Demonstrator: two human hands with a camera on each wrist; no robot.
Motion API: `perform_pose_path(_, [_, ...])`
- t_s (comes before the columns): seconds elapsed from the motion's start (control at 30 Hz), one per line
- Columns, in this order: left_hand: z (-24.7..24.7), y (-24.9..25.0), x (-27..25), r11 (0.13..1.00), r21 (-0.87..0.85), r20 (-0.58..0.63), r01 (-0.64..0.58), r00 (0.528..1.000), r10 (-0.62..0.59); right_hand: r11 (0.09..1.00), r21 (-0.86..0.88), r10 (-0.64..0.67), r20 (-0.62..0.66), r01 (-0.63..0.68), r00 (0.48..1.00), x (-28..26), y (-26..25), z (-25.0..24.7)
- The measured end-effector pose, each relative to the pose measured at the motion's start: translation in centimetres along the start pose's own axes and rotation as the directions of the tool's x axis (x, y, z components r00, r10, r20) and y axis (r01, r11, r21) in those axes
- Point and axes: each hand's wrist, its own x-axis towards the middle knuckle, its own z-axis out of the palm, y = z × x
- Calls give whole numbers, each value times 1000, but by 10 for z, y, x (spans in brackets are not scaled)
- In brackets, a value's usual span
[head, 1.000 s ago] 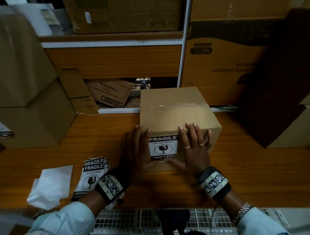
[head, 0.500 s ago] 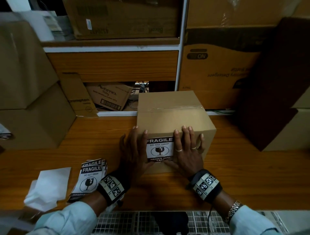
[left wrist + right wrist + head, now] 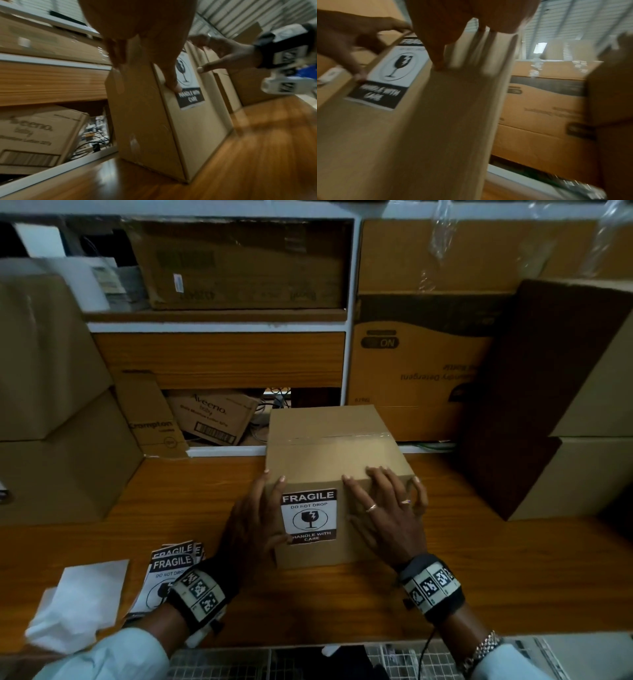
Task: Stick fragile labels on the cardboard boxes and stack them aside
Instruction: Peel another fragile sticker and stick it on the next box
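Note:
A taped cardboard box point(image 3: 337, 445) stands on the wooden table point(image 3: 479, 577), with a black-and-white FRAGILE label point(image 3: 309, 515) stuck flat on its near face. My left hand point(image 3: 263, 501) lies against the box's left front corner, fingers point(image 3: 118, 54) straight along the left side and thumb on the near face beside the label point(image 3: 188, 81). My right hand point(image 3: 380, 494) rests spread on the right part of the near face, fingertips over the top edge. The right wrist view is blurred; it shows the label point(image 3: 392, 75) and box point(image 3: 419, 135).
A stack of loose FRAGILE labels point(image 3: 171, 566) and white backing paper point(image 3: 82, 601) lie at the table's near left. Large cartons point(image 3: 58, 467) stand stacked at the left and others point(image 3: 582, 422) at the right. Shelves with boxes point(image 3: 219, 419) rise behind.
Both hands have slid outward from the label's edges toward the box's front corners, so the whole label now shows. The box has stayed put.

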Motion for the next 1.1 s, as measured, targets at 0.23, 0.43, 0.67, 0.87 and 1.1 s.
perform_pose_path(0.23, [-17,-1,11,914,-396,-84,84,988,-127,679,609,358,214,-411,909,-13,46,-18])
perform_pose_path(0.43, [-10,6,15,833,-492,57,252,964,-258,779,510,274,244,-364,930,-5,29,-9])
perform_pose_path(0.67, [-43,-19,13,835,-487,3,256,956,-292,810,495,304,103,-314,947,15,-11,-16])
perform_pose_path(0.87, [-114,-60,-11,867,-439,-125,236,939,-319,831,525,211,7,-183,978,54,-72,-35])
perform_pose_path(1.1, [-222,-134,-82,886,-374,-209,275,905,-369,777,629,34,-3,-24,999,98,-184,-56])
